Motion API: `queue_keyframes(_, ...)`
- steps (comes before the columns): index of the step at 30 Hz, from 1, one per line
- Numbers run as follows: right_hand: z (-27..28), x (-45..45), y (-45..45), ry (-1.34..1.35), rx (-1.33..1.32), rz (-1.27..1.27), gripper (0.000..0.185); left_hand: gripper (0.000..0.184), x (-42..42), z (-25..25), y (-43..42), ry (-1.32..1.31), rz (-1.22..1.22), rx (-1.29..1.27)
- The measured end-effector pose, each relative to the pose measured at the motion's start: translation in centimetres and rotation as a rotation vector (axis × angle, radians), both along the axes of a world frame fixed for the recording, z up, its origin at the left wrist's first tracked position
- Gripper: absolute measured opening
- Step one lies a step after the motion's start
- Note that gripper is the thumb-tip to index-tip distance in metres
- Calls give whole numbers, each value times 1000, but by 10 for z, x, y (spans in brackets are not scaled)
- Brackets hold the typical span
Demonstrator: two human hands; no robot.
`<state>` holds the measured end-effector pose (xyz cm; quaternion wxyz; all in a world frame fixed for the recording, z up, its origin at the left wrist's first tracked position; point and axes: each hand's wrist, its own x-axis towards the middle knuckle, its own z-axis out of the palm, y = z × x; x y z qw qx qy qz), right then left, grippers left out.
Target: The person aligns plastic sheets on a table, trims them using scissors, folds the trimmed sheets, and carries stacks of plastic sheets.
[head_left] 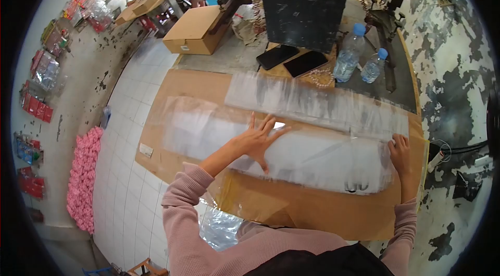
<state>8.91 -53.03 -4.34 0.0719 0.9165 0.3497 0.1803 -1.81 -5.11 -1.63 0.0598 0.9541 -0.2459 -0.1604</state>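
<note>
A: ok so what are those two hands up to?

B: using the left hand as the middle of the dial: the left hand (pixel 260 140) is lying with its fingers spread wide across the near clear plastic (pixel 328 159), which is stretching from roughly 9 over to 3 o'clock.

A: and the right hand?

B: the right hand (pixel 401 153) is resting out at 3, fingers curling in at the plastic's far end. Can't tell if it's pinching any of it tbh.

A: is that more plastic behind?

B: yep, the back clear plastic (pixel 312 99) is sitting at about 2. Both are lying on a brown cardboard sheet (pixel 312 208).

A: what else is hanging around?

B: two black phones (pixel 277 57) are lying between 12 and 1, a beaded string (pixel 321 78) is curling just beside them, two blue-capped bottles (pixel 350 54) are standing between 1 and 2, and a cardboard box (pixel 195 28) is sitting at 11.
</note>
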Motion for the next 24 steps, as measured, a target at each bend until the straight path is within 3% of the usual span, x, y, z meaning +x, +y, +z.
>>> queue_keyframes(2, 12, -8, 20, 15, -112, -153, 10, 127, -5, -4, -7, 6, -45, 67)
queue_keyframes(4, 25, -25, 54, -94, -63, -229, 33, 124, -10, -8, -10, -14, -34, 39)
queue_keyframes(6, 73, -59, 112, 327, 115, 5, 67, 123, -14, -11, -12, -20, -20, 13)
queue_keyframes(8, 79, -76, 152, 601, 85, 251, 95, 121, -13, -11, -14, -26, -7, -14)
queue_keyframes(11, 51, -79, 178, 609, -156, 392, 103, 122, -19, -13, -13, -92, -3, -64)
queue_keyframes(14, 41, -63, 185, 749, -273, 219, 112, 122, -30, 1, -13, -60, -15, -4)
queue_keyframes(17, 33, -64, 185, 714, -292, 223, 118, 124, -36, 3, -14, -28, -52, 102)
queue_keyframes(21, 43, -70, 182, 666, -259, 246, 119, 128, -33, -8, -9, -26, -39, -10)
queue_keyframes(24, 39, -71, 177, 679, -290, 234, 118, 127, -37, -3, -7, -58, -34, 58)
